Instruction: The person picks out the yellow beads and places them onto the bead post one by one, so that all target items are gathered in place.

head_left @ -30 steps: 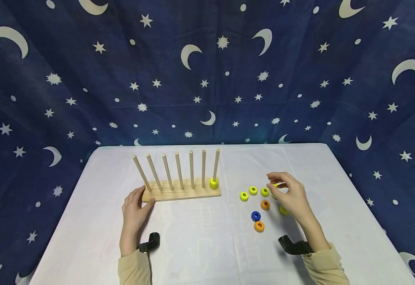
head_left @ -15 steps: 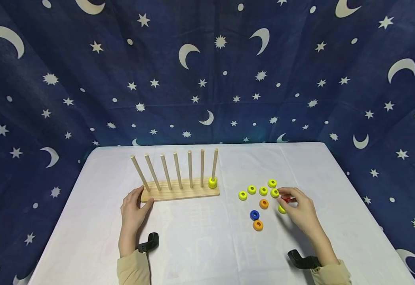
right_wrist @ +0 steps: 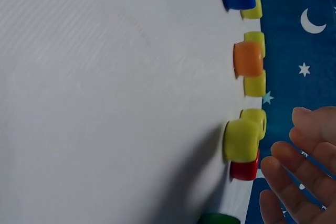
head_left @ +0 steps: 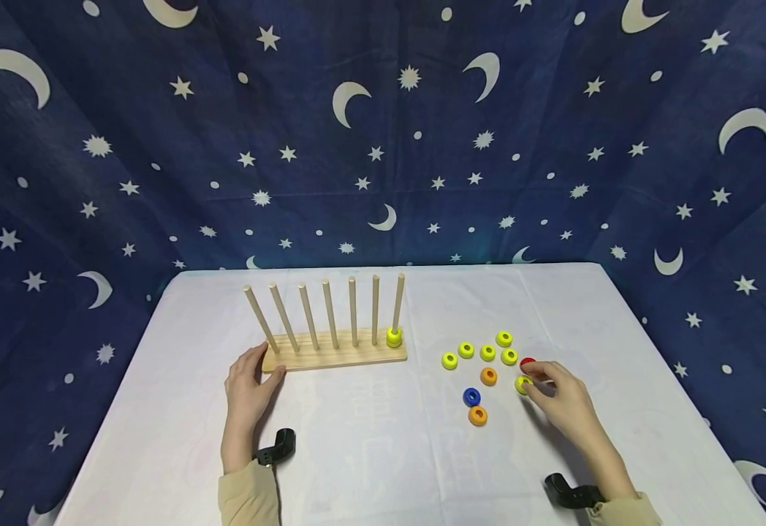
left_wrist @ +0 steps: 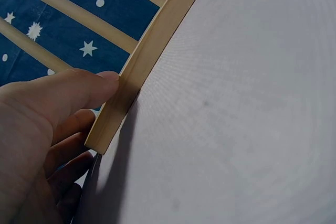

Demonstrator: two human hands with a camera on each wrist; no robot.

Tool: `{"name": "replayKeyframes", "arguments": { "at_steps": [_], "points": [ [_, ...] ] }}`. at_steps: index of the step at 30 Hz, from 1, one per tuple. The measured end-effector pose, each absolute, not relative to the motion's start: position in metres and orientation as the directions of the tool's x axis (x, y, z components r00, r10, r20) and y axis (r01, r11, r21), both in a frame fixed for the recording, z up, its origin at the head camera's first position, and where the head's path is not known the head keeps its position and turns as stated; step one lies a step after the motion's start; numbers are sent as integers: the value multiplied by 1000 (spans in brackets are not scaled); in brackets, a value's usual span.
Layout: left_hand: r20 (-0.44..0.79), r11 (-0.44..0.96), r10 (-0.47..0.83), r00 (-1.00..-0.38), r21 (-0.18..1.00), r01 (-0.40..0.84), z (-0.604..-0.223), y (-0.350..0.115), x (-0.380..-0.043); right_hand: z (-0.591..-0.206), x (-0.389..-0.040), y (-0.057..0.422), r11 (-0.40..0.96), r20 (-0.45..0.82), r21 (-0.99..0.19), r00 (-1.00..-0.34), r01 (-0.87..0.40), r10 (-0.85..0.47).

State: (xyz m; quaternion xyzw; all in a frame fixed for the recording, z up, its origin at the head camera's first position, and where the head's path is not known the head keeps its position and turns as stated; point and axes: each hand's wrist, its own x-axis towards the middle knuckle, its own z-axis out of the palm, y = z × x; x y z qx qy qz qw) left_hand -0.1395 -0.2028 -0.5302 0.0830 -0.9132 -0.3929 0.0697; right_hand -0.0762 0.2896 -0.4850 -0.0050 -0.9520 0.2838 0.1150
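My left hand (head_left: 246, 394) grips the left end of a wooden peg board (head_left: 340, 356), thumb on its front edge and fingers round the end. Several upright pegs stand in a row on it. Yellow rings (head_left: 393, 338) sit at the foot of the rightmost peg; the other pegs are bare. My right hand (head_left: 566, 402) is over the right side of the table, fingers loosely bent and nothing between them. Near its fingertips are a yellow ring (head_left: 521, 385) and a partly covered red ring (head_left: 527, 361). The right wrist view shows the fingers (right_wrist: 286, 156) apart from the rings.
Several yellow rings (head_left: 487, 353), an orange ring (head_left: 488, 376), a blue ring (head_left: 471, 397) and another orange ring (head_left: 478, 416) lie right of the board. A green ring (right_wrist: 219, 219) shows in the right wrist view. A dark star-patterned cloth (head_left: 383, 146) hangs behind the white table (head_left: 370, 453).
My right hand has moved right and nearer the table's front edge, uncovering yellow rings and part of the red ring. The left hand and the peg board have stayed put.
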Motion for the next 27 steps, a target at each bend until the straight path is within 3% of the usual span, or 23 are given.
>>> {"name": "replayKeyframes", "arguments": {
  "at_steps": [14,27],
  "points": [
    [58,679,-194,-979,728,-92,-530,-203,-139,-491,-78,293,864,58,-503,-996,24,62],
    [53,674,-197,-979,732,-96,-529,-203,-139,-497,-82,294,892,76,-451,-997,-13,24]
  ]
}}
